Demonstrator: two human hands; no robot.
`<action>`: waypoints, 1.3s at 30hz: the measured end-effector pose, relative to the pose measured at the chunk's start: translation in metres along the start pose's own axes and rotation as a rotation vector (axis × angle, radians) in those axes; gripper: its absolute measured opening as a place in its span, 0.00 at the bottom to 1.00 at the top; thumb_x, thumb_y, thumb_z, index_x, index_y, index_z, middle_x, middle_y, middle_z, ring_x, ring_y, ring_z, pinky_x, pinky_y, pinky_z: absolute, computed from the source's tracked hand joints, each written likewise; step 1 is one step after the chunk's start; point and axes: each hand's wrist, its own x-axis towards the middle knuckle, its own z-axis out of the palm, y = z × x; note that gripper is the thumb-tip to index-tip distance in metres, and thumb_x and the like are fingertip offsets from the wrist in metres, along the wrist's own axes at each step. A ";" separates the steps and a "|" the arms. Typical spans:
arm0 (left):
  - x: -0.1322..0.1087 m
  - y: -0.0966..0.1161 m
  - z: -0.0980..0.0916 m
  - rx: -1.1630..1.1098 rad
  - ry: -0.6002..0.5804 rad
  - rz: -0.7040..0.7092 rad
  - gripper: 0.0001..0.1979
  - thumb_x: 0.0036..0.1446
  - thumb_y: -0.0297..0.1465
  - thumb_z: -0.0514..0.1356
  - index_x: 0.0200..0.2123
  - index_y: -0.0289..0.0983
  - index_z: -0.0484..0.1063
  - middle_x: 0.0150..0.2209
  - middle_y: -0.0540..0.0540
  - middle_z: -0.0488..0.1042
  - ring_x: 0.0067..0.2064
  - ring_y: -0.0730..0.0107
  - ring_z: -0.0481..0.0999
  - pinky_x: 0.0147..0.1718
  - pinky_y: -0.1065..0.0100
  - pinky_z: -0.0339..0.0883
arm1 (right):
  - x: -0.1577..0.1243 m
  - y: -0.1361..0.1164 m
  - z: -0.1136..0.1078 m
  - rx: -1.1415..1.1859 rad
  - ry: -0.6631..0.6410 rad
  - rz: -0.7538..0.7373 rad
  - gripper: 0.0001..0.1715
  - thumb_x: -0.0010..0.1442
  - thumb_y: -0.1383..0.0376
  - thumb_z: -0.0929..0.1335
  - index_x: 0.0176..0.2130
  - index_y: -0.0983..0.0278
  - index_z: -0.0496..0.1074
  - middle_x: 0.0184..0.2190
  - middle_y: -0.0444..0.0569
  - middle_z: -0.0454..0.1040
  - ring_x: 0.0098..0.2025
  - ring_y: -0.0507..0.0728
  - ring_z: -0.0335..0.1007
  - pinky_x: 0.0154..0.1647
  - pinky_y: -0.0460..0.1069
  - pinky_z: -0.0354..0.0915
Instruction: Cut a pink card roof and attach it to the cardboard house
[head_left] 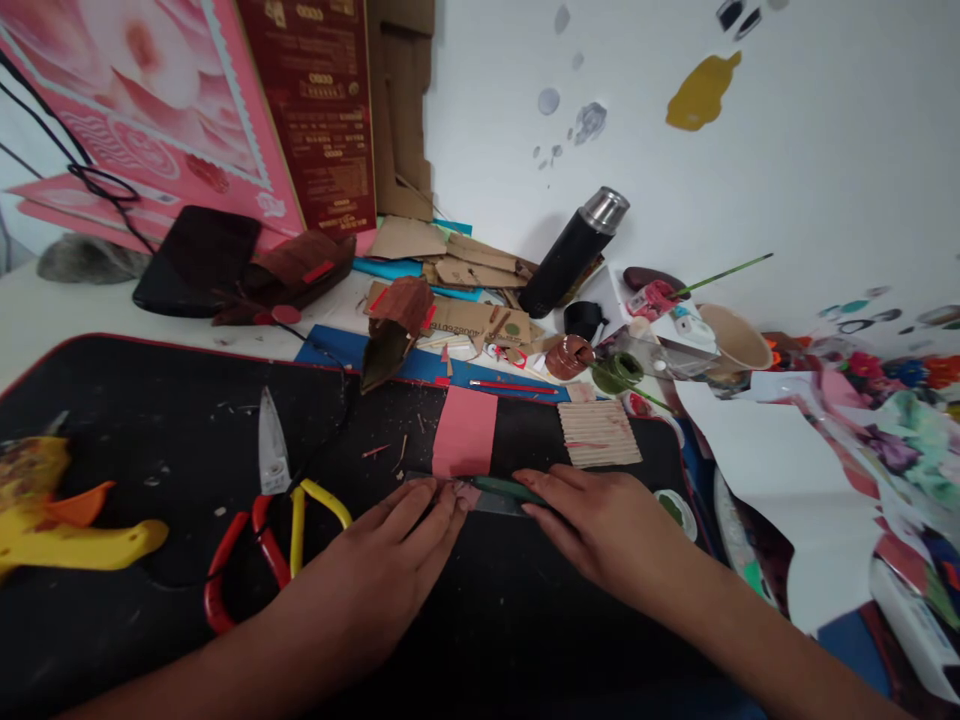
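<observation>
A pink paper strip (465, 430) lies on the black mat (165, 420). My left hand (397, 545) rests flat with stretched fingers, its tips pressing the strip's near end and a clear ruler (495, 503) laid across it. My right hand (592, 525) lies beside it, its fingers closed on a green-handled tool (506, 488) that runs along the ruler. The tool's tip is hidden between my two hands.
Red and yellow scissors (274, 500) and a yellow glue gun (67, 520) lie left on the mat. A ribbed cardboard piece (598, 433), a black flask (570, 252), paint pots, a cup (739, 340) and paper scraps crowd the back and right.
</observation>
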 end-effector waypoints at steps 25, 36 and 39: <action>0.001 0.000 -0.002 0.030 0.001 0.005 0.29 0.64 0.29 0.57 0.67 0.30 0.70 0.64 0.35 0.76 0.63 0.51 0.72 0.62 0.56 0.66 | 0.001 -0.003 0.001 -0.043 0.022 -0.016 0.21 0.76 0.62 0.62 0.59 0.66 0.77 0.43 0.54 0.85 0.37 0.62 0.84 0.34 0.54 0.74; 0.004 0.000 -0.004 0.027 0.076 -0.003 0.27 0.61 0.27 0.56 0.63 0.29 0.74 0.61 0.37 0.78 0.60 0.51 0.73 0.59 0.57 0.68 | 0.000 -0.003 0.001 -0.050 0.008 -0.011 0.20 0.75 0.62 0.64 0.60 0.66 0.76 0.43 0.54 0.84 0.37 0.60 0.84 0.34 0.53 0.73; 0.005 0.000 -0.004 0.030 0.084 -0.006 0.27 0.62 0.26 0.56 0.63 0.29 0.75 0.61 0.38 0.79 0.60 0.51 0.73 0.58 0.57 0.68 | 0.000 -0.004 0.000 -0.060 0.008 -0.011 0.20 0.75 0.63 0.64 0.60 0.65 0.76 0.43 0.54 0.85 0.36 0.60 0.83 0.34 0.52 0.72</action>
